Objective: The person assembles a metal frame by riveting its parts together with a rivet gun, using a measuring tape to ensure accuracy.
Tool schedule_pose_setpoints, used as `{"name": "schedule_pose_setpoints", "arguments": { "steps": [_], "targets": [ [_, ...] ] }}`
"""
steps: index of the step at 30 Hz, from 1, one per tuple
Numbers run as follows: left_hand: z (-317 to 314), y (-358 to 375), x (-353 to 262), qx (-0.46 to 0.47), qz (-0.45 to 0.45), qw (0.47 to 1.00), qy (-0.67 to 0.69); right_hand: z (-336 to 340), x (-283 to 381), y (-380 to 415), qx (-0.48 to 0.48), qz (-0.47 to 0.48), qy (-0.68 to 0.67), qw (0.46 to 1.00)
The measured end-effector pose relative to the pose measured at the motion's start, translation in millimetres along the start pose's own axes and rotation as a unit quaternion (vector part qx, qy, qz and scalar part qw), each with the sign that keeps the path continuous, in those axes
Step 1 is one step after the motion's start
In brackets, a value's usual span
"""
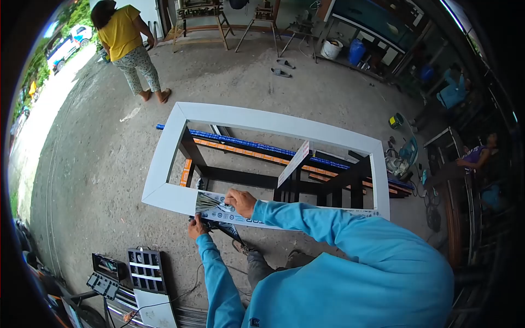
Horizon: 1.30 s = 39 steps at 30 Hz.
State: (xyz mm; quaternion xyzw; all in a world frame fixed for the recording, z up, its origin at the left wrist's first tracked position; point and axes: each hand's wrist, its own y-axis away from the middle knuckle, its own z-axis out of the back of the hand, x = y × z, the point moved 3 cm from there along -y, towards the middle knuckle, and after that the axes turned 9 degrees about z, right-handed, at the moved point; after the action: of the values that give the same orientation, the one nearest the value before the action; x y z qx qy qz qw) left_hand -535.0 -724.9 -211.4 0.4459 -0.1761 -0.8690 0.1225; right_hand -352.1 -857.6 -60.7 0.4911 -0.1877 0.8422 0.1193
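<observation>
A large white rectangular frame [164,147] lies flat in front of me on dark supports. Printed protective film [254,221] covers part of its near side, and the film is creased and loose near the left end. My right hand [240,202] is closed on this film above the near rail. Below the frame's near edge, my left hand [196,226] has its fingers closed at the film's lower edge; whether it grips the film or the rail is hard to see. A dark printed strip [229,229] hangs under the rail near my left hand.
Blue-wrapped and orange-wrapped bars [240,141] lie beneath the frame. A toolbox [146,270] stands at lower left, with a cord [188,290] nearby. A person in yellow [123,35] stands at upper left; others sit at right. Sandals [281,71] lie on the concrete floor.
</observation>
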Motion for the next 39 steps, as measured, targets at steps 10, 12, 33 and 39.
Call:
{"name": "schedule_pose_setpoints", "arguments": {
  "steps": [10, 12, 33, 39],
  "targets": [
    [4, 62, -31, 0.06, 0.036, 0.993, -0.091, 23, 38, 92, -0.163, 0.114, -0.075, 0.977],
    [0, 88, -66, 0.101, 0.007, 0.975, -0.2, 16, 59, 62, -0.069, -0.032, -0.221, 0.972],
    [19, 31, -21, 0.17, 0.056, 0.967, -0.181, 284, 54, 380, -0.474, -0.339, -0.298, 0.756],
    [10, 11, 1, 0.151, 0.027, 0.968, -0.196, 633, 504, 824, -0.71, -0.385, 0.575, 0.129]
  ]
}}
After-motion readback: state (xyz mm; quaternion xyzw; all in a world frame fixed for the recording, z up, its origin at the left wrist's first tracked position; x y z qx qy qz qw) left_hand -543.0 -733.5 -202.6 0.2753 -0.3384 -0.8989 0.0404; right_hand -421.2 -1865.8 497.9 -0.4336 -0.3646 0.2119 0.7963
